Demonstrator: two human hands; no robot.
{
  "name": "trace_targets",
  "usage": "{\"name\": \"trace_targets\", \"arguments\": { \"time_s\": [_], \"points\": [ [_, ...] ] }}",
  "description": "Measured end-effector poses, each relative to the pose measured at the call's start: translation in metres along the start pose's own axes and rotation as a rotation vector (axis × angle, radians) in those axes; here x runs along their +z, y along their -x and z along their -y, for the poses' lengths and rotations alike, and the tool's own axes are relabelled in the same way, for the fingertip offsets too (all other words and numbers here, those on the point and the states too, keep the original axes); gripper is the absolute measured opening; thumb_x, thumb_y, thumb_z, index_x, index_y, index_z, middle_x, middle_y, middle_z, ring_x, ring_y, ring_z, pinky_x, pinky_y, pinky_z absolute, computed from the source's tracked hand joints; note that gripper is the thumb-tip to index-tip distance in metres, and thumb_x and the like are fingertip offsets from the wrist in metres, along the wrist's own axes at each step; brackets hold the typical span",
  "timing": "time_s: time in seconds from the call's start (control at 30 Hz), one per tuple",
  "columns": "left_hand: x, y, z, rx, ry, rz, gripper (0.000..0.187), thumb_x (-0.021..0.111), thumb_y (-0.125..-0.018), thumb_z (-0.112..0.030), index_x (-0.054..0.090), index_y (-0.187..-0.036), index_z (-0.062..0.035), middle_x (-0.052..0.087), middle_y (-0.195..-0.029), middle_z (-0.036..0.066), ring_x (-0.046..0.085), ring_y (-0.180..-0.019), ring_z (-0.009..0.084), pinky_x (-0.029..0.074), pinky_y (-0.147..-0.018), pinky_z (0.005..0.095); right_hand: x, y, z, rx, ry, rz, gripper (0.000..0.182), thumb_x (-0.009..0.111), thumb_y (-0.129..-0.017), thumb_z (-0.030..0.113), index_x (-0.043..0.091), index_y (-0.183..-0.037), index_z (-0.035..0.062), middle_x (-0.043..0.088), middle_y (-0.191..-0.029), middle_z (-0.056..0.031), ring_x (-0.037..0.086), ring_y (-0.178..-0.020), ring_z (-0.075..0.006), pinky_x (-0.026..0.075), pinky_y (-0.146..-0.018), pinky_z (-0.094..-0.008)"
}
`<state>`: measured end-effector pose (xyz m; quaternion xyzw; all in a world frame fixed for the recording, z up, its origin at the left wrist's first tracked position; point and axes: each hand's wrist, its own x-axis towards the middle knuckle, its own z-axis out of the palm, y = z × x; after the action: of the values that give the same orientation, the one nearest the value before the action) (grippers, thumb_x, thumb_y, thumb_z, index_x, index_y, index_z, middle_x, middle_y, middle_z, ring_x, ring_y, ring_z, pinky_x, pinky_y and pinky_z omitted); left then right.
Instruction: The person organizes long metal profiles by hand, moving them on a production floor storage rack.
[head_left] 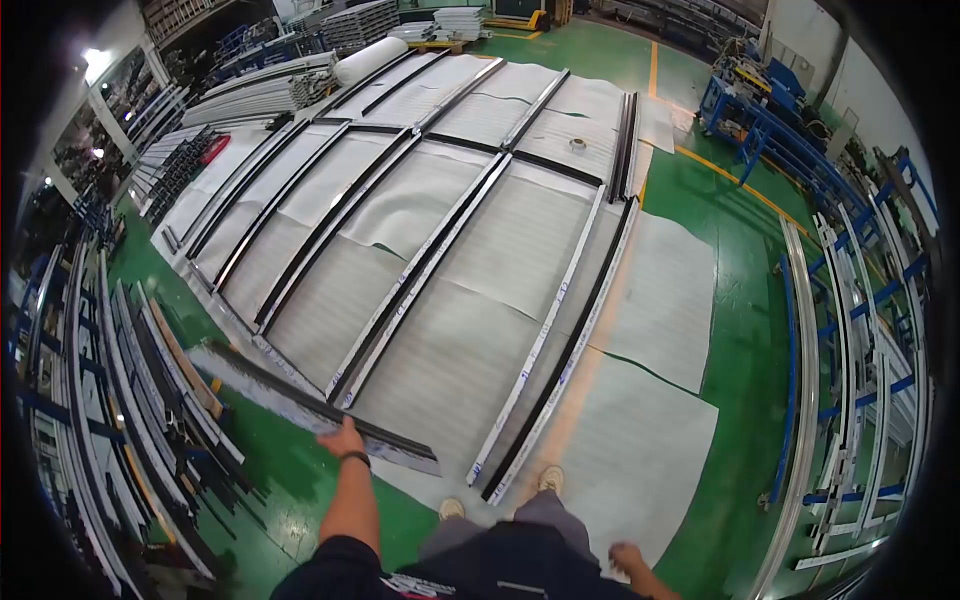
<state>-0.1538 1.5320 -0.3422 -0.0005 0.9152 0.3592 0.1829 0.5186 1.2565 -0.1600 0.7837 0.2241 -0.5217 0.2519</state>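
Observation:
My left hand [342, 438], with a dark band at its wrist, is closed around a long metal profile [275, 388]. This profile has a dark upper side and a pale side, and it slants across the near left corner of a large frame of profiles [405, 280]. The frame lies flat on white foam sheets [640, 420]; its long bars run away from me, with shorter dark crosspieces between some of them. Handwritten blue marks show on several bars. At the lower right, my right hand [628, 560] hangs over the foam, fingers curled, with nothing visible in it.
Racks of long profiles [110, 400] line the left side. A blue steel rack [830, 370] holds more bars on the right. Stacked profiles [260, 90] and a white foam roll [370, 60] lie at the back. A roll of tape [577, 145] rests on the far foam.

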Motion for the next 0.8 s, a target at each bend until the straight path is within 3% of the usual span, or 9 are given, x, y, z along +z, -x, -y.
{"name": "trace_targets", "arguments": {
  "time_s": [0.03,0.07,0.2,0.33,0.5,0.57,0.63,0.67,0.8],
  "points": [
    [0.003,-0.02,-0.008,0.07,-0.004,-0.039,0.091,0.084,-0.074,-0.023,0.03,-0.137,0.014,0.048,-0.134,0.035,0.052,-0.124,0.0437,0.04,-0.11,0.0471,-0.027,-0.009,0.047,0.11,-0.07,-0.039,0.019,0.06,-0.084,0.022,0.068,-0.085,0.0057,0.067,-0.068,-0.0118,0.063,-0.05,-0.023,0.049,-0.044,-0.0407],
    [0.001,-0.028,-0.024,0.138,-0.022,-0.117,0.089,0.083,-0.072,-0.02,0.031,-0.136,0.0132,0.049,-0.131,0.034,0.053,-0.123,0.0445,0.041,-0.11,0.0469,-0.039,-0.05,0.042,-0.262,-0.192,-0.185,0.016,0.058,-0.084,0.018,0.068,-0.088,0.0054,0.066,-0.067,-0.012,0.062,-0.049,-0.0219,0.047,-0.042,-0.0378],
    [-0.033,0.015,-0.071,0.163,-0.097,-0.115,0.088,0.084,-0.07,-0.018,0.032,-0.133,0.0127,0.05,-0.128,0.033,0.053,-0.121,0.0456,0.04,-0.111,0.0461,-0.183,-0.09,0.126,-0.356,-0.486,-0.451,0.031,0.059,-0.093,0.017,0.061,-0.122,0.0057,0.066,-0.083,-0.0088,0.061,-0.057,-0.0187,0.045,-0.044,-0.0309],
    [-0.044,0.038,-0.048,0.221,-0.161,-0.15,0.084,0.081,-0.067,-0.016,0.034,-0.131,0.0118,0.048,-0.126,0.033,0.051,-0.121,0.0461,0.039,-0.111,0.0459,-0.256,-0.093,0.19,-0.351,-0.462,-0.557,0.035,0.06,-0.093,0.016,0.06,-0.126,0.0065,0.066,-0.085,-0.0077,0.061,-0.057,-0.0172,0.044,-0.045,-0.0298],
    [-0.041,0.006,-0.006,0.228,-0.349,-0.148,0.083,0.08,-0.065,-0.015,0.035,-0.13,0.0119,0.047,-0.129,0.03,0.05,-0.123,0.0439,0.038,-0.112,0.044,-0.189,-0.122,0.229,-0.345,-0.458,-0.421,0.032,0.059,-0.091,0.015,0.062,-0.122,0.005,0.067,-0.082,-0.0089,0.062,-0.057,-0.0178,0.044,-0.042,-0.0305],
    [-0.026,0.017,-0.005,0.116,-0.326,-0.104,0.083,0.081,-0.064,-0.015,0.037,-0.13,0.011,0.048,-0.13,0.03,0.05,-0.124,0.0439,0.038,-0.112,0.0441,-0.164,-0.174,0.207,-0.361,-0.175,-0.36,0.031,0.06,-0.088,0.014,0.063,-0.118,0.004,0.067,-0.079,-0.0102,0.062,-0.055,-0.0191,0.045,-0.04,-0.0329],
    [-0.008,0.011,0.004,0.021,-0.295,-0.059,0.083,0.082,-0.063,-0.015,0.038,-0.129,0.01,0.049,-0.13,0.03,0.051,-0.125,0.044,0.038,-0.112,0.0441,-0.142,-0.182,0.191,-0.311,0.047,-0.093,0.023,0.063,-0.085,0.019,0.07,-0.103,0.0053,0.068,-0.079,-0.0107,0.066,-0.056,-0.0219,0.05,-0.043,-0.0358],
    [0.003,0.002,0.022,-0.025,-0.371,0.002,0.084,0.083,-0.063,-0.016,0.039,-0.13,0.0089,0.05,-0.13,0.03,0.051,-0.125,0.0432,0.038,-0.112,0.0433,-0.13,-0.164,0.198,-0.117,0.065,-0.057,0.022,0.067,-0.086,0.023,0.072,-0.098,0.0053,0.072,-0.077,-0.0119,0.068,-0.059,-0.0241,0.055,-0.055,-0.0412],
    [0.032,-0.008,0.021,-0.248,-0.658,0.139,0.086,0.085,-0.063,-0.019,0.041,-0.132,0.0066,0.054,-0.131,0.028,0.053,-0.126,0.0412,0.041,-0.112,0.0404,-0.14,-0.127,0.25,0.184,-0.208,0.016,0.018,0.062,-0.089,0.021,0.068,-0.095,0.0046,0.068,-0.076,-0.0127,0.065,-0.057,-0.0255,0.052,-0.05,-0.0422]
  ]
}}
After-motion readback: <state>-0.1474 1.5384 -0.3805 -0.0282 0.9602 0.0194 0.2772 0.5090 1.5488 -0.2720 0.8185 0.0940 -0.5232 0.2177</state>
